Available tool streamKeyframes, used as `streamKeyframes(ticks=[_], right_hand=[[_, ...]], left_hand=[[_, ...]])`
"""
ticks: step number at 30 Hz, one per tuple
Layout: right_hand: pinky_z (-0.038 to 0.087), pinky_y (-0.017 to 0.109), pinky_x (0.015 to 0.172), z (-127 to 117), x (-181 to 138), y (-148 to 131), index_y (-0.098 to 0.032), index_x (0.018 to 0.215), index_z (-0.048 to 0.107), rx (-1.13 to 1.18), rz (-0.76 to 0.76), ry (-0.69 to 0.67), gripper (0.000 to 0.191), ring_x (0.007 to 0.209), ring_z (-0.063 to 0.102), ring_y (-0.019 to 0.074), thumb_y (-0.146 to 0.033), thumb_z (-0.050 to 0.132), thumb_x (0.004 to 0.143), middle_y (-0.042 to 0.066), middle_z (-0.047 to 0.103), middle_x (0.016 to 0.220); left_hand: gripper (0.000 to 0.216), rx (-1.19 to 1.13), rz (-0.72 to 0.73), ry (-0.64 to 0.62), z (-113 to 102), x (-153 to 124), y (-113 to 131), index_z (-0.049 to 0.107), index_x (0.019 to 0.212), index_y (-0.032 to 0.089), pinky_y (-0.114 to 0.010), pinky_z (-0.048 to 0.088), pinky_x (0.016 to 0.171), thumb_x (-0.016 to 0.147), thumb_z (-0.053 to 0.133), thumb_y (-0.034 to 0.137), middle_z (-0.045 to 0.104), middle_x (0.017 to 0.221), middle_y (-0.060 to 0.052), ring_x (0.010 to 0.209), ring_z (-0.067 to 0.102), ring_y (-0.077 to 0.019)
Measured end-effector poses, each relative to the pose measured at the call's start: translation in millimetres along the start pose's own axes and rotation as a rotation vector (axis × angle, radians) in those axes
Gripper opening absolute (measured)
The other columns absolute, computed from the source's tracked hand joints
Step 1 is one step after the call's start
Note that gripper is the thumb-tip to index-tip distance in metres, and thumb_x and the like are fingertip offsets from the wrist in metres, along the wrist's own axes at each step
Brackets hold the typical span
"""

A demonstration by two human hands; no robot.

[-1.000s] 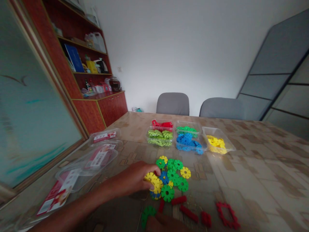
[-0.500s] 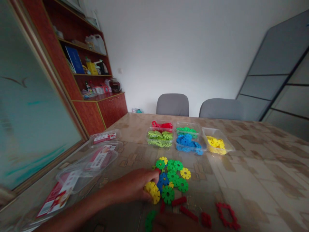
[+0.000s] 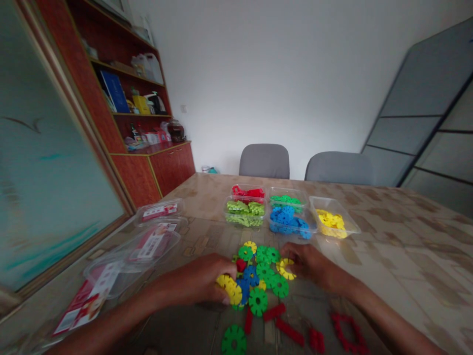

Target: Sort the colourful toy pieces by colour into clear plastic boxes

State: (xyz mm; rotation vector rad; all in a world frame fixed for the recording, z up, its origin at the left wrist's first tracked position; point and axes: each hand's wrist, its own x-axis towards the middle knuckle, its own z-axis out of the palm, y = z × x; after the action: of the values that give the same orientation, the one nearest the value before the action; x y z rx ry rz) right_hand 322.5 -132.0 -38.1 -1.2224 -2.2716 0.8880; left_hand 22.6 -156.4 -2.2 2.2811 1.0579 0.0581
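Note:
My left hand is closed round several yellow notched plastic discs, held on edge at the left of the pile. My right hand pinches a yellow notched disc at the pile's right side; its fingertips are partly hidden. Between the hands lie several green notched discs, a blue disc, a small red piece and a yellow disc. One green disc rests alone at the near edge of view.
Red bars, a small red block and a red frame-shaped piece lie nearest me. Behind the pile stand clear tubs of lime pieces, blue discs and yellow pieces. Clear lids lie at left.
My right hand has moved up and right from the near edge to the yellow disc and pinches it. The near green disc now shows fully. My left hand has shifted slightly left with its yellow discs.

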Motion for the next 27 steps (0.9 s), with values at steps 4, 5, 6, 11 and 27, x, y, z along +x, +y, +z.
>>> streamKeyframes(ticks=[4,5,6,11,27], right_hand=[[0.03,0.024,0.055,2.7,-2.3,7.0,-0.018,0.077,0.049,-0.06,0.029,0.004,0.012,0.063,0.044,0.0122,-0.015,0.059,0.071,-0.003,0.048,0.069],[0.031,0.024,0.055,3.1,-3.1,5.2,-0.018,0.077,0.049,-0.061,0.027,0.007,0.013,0.064,0.044,0.0126,-0.014,0.059,0.07,-0.003,0.049,0.071],[0.032,0.024,0.056,3.0,-3.9,3.0,-0.018,0.077,0.049,-0.052,0.028,0.004,0.015,0.066,0.045,0.0129,-0.014,0.06,0.069,-0.002,0.05,0.073],[0.032,0.022,0.053,-5.4,-4.8,-7.6,-0.017,0.075,0.051,0.134,0.08,-0.064,0.016,0.062,0.045,0.0103,-0.011,0.062,0.066,-0.004,0.05,0.067],[0.044,0.017,0.043,53.3,-0.6,-40.2,-0.019,0.092,0.049,0.654,0.061,-0.15,0.03,0.047,0.053,0.0064,-0.047,0.056,0.084,-0.006,0.054,0.067]], left_hand=[[0.014,-0.059,0.024,0.033,4.4,4.1,-2.9,0.062,0.086,0.02,-0.02,0.032,0.061,0.074,0.067,0.025,0.06,0.083,0.003,0.076,0.055,-0.0157],[0.012,-0.088,0.044,0.041,5.3,5.3,-3.6,0.062,0.085,0.02,-0.02,0.032,0.06,0.074,0.066,0.023,0.06,0.081,0.004,0.074,0.055,-0.015],[0.012,-0.116,0.056,0.046,6.0,6.3,-4.2,0.062,0.085,0.02,-0.019,0.032,0.059,0.074,0.065,0.022,0.06,0.079,0.004,0.073,0.055,-0.0143],[0.017,-0.248,0.039,0.071,7.3,8.9,-3.0,0.061,0.087,0.018,-0.018,0.033,0.059,0.073,0.067,0.026,0.058,0.077,0.005,0.072,0.051,-0.0132],[0.02,-0.577,-0.017,0.17,47.0,28.2,-6.2,0.049,0.084,0.017,-0.018,0.033,0.052,0.067,0.058,0.01,0.049,0.065,0.007,0.058,0.048,-0.0088]])
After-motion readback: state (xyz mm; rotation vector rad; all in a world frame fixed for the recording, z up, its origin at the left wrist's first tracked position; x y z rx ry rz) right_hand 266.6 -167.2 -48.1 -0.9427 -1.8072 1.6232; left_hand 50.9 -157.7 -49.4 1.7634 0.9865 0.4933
